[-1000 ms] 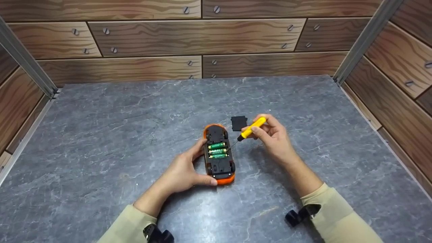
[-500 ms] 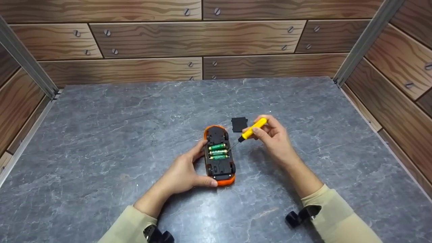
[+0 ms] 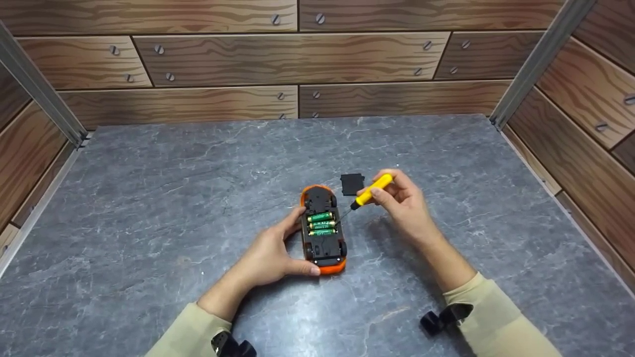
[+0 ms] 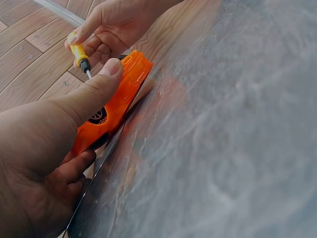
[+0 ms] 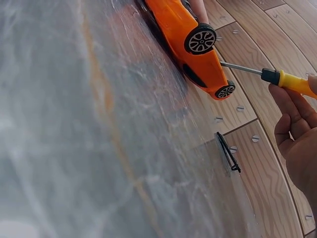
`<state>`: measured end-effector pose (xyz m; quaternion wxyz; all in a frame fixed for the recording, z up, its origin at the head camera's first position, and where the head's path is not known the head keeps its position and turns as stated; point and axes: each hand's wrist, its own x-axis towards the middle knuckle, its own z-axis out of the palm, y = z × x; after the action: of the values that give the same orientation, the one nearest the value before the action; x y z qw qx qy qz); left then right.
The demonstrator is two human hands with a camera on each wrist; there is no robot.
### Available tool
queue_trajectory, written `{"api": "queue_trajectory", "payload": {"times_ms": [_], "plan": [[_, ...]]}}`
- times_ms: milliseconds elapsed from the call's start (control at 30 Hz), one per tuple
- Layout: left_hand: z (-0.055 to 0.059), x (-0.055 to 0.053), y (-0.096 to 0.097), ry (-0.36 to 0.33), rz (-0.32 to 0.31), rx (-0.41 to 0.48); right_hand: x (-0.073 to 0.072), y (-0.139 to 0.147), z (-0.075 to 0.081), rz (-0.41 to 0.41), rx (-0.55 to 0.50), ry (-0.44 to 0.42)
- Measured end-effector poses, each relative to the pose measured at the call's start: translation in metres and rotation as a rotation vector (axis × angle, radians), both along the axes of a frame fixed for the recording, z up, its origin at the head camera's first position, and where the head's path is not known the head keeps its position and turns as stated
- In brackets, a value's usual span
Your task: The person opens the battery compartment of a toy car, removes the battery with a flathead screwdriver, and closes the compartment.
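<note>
An orange toy car (image 3: 325, 245) lies wheels up on the table, its black underside facing me. Three green batteries (image 3: 321, 225) sit side by side in its open battery compartment. My left hand (image 3: 265, 253) grips the car from the left, thumb at the near end and fingers along the side. In my right hand (image 3: 404, 206) a yellow-handled screwdriver (image 3: 373, 192) is pinched between thumb and fingers. The screwdriver's thin shaft slants down to the compartment's right edge by the batteries; its exact contact is too small to tell. In the right wrist view, the car's wheels (image 5: 200, 38) show.
A black battery cover (image 3: 352, 184) lies flat on the table just beyond the car, beside the right hand. The grey marbled table (image 3: 173, 198) is bounded by wood-patterned panels (image 3: 223, 59) at the back and sides, with metal corner posts (image 3: 540, 64).
The whole scene has shifted slightly down in the head view. Both hands, the car and the screwdriver keep nearly the same positions relative to one another.
</note>
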<state>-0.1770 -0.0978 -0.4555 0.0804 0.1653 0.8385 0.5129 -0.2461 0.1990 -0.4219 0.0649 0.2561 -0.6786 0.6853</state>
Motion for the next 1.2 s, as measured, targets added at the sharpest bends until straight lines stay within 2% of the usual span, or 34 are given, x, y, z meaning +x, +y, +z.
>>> {"api": "queue_trajectory", "payload": {"times_ms": [233,1200], "plan": [[0.0009,0.0001,0.0005,-0.015,-0.004,0.027,-0.0014,0.0001,-0.0025,0.027,-0.022,0.016],[0.0014,-0.0002,0.0006,0.004,0.002,0.009,-0.0015,0.0002,-0.0001,0.007,-0.054,0.001]]}}
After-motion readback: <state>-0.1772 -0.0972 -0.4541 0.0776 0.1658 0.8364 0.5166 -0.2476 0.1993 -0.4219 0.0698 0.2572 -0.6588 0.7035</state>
